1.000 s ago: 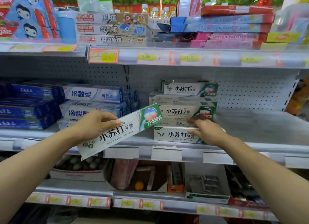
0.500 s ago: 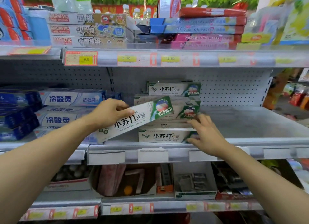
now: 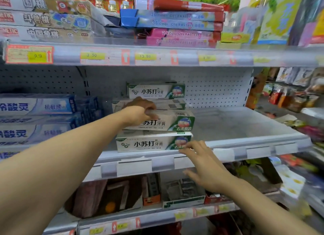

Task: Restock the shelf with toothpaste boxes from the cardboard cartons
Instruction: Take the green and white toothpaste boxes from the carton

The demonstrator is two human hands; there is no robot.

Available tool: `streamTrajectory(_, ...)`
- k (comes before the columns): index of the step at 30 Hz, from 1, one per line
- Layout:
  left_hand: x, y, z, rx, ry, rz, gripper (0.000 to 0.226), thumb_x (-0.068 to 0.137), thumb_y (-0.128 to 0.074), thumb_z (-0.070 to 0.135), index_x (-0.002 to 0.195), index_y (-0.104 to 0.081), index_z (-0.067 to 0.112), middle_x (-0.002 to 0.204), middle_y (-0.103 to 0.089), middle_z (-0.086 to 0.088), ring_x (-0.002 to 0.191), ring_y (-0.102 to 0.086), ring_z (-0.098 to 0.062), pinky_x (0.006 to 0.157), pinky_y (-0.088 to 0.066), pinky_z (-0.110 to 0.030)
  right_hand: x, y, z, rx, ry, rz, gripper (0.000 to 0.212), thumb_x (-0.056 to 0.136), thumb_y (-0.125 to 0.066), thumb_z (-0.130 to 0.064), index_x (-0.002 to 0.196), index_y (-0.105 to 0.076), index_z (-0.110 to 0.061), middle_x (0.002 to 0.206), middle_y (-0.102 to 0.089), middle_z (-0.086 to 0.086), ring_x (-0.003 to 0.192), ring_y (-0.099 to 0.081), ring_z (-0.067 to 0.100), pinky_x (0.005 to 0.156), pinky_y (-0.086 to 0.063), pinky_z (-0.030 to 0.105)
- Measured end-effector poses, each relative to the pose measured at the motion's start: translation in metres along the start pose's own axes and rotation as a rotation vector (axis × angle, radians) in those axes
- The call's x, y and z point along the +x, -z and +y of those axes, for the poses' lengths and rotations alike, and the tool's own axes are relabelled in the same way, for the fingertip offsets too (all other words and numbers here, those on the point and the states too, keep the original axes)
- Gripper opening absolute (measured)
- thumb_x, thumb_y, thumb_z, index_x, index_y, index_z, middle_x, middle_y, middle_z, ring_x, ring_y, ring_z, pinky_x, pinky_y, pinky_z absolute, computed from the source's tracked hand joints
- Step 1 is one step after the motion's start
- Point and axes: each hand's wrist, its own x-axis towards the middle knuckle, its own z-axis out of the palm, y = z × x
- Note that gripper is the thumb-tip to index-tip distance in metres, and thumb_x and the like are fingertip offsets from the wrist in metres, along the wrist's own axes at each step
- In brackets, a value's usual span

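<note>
Toothpaste box, white and green with the printing 小苏打牙膏, lies on a stack of like boxes on the middle shelf, and the left hand grasps its left end from above, fingers curled over the top edge. It rests on the bottom box, which carries the same 小苏打牙膏 lettering and sits at the shelf's front edge. The right hand is released, fingers spread, with its fingertips touching the right end of that bottom box. Behind the held box more of the same boxes are piled, and the top box shows 小苏打牙膏 as well. To the left on the same shelf are blue boxes marked 冷酸灵 and 抗敏感. To the right of the stack the shelf surface is bare metal. On the shelf rail above, yellow price tags read 9.9, 3.50 and 13.80. Above them lie flat packs printed "36 Color OIL PASTELS" and "24 Color OIL PASTELS".
</note>
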Motion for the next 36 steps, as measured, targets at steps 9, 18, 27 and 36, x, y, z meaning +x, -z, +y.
streamTrajectory(9, -0.002, -0.011, -0.004, 0.103, -0.041, 0.12, 0.048, 0.085, -0.064, 0.039, 0.13, -0.051, 0.027, 0.135, -0.038, 0.001, 0.125, -0.031, -0.021, 0.105, -0.033, -0.037, -0.004, -0.016, -0.005, 0.026, -0.001, -0.028, 0.058, 0.087, -0.057, -0.043, 0.138, -0.037, -0.024, 0.138, -0.03, -0.002, 0.129, -0.024, 0.016, 0.108, -0.026, 0.028)
streamTrajectory(18, -0.075, -0.01, -0.011, 0.117, -0.021, 0.281, 0.056, 0.086, -0.065, 0.034, 0.136, -0.042, 0.022, 0.133, -0.042, -0.003, 0.123, -0.038, -0.023, 0.098, -0.041, -0.039, -0.007, -0.027, -0.058, 0.041, 0.049, -0.133, 0.063, 0.087, -0.057, -0.044, 0.141, -0.034, -0.022, 0.137, -0.03, 0.0, 0.129, -0.025, 0.02, 0.108, -0.027, 0.03)
streamTrajectory(27, -0.224, -0.075, -0.058, -0.008, 0.025, 0.088, 0.049, 0.082, -0.066, 0.029, 0.128, -0.05, 0.021, 0.126, -0.05, -0.002, 0.12, -0.044, -0.022, 0.098, -0.04, -0.038, -0.036, -0.067, -0.153, 0.097, 0.105, -0.285, 0.066, 0.085, -0.061, -0.039, 0.141, -0.034, -0.019, 0.137, -0.034, 0.003, 0.127, -0.035, 0.023, 0.105, -0.035, 0.037)
streamTrajectory(36, -0.362, -0.158, -0.11, -0.112, 0.281, -0.304, 0.053, 0.085, -0.064, 0.034, 0.133, -0.045, 0.024, 0.13, -0.046, -0.001, 0.121, -0.044, -0.021, 0.099, -0.041, -0.04, -0.085, -0.144, -0.238, 0.205, 0.081, -0.514, 0.066, 0.086, -0.061, -0.037, 0.143, -0.032, -0.019, 0.139, -0.032, 0.003, 0.13, -0.032, 0.021, 0.107, -0.033, 0.035)
